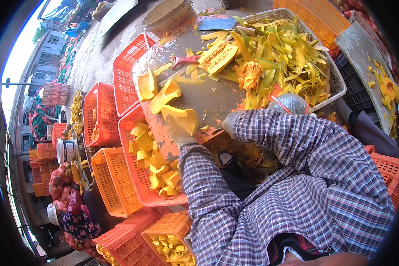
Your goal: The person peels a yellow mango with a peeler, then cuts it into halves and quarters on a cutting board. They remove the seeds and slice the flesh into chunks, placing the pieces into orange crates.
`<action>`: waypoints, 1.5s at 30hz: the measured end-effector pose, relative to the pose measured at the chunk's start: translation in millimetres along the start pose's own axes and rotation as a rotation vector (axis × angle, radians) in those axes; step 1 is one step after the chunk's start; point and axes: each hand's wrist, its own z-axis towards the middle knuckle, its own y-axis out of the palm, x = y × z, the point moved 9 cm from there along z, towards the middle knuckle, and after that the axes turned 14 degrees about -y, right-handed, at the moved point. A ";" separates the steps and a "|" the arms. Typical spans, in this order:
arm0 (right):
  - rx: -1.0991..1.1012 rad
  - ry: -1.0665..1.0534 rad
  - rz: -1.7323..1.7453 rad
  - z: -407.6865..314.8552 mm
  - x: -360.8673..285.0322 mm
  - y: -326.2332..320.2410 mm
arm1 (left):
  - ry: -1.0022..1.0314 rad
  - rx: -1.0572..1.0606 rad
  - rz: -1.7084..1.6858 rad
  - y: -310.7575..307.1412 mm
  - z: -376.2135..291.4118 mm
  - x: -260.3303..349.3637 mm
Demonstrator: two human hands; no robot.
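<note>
My left hand (181, 136), in a pale knit glove, grips a peeled, hollowed pumpkin piece (183, 119) at the worktable's near left edge. Two more peeled pieces, one curved (165, 96) and one wider (147, 85), lie just beyond it. My right hand (231, 123), in a grey glove, is closed at the table's near edge. From it juts a thin dark tip, apparently a knife blade (217, 131); its handle is hidden. Farther back on the worktable (206, 94) are a seeded pumpkin half (218, 57), a red-handled peeler (186, 60) and stringy pulp (249, 75).
A pale crate (335, 78) heaped with peels (291, 60) stands at the right. Left of the table, a red crate (133, 173) holds pumpkin pieces (156, 166). Other crates, including an orange one (114, 183), stand around. A bucket (169, 18) is behind; another person (78, 222) is lower left.
</note>
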 end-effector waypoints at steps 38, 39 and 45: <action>-0.149 -0.258 -0.002 -50.5 -58.3 -19.9 | 0.343 -0.073 2.048 317.1 7.4 -30.9; -0.146 -0.262 0.011 -48.6 -58.8 -18.7 | 0.311 -0.058 2.060 311.8 16.6 -32.4; -0.125 -0.293 0.107 -33.5 -52.4 -15.1 | -0.277 -0.389 1.211 249.8 43.9 -70.6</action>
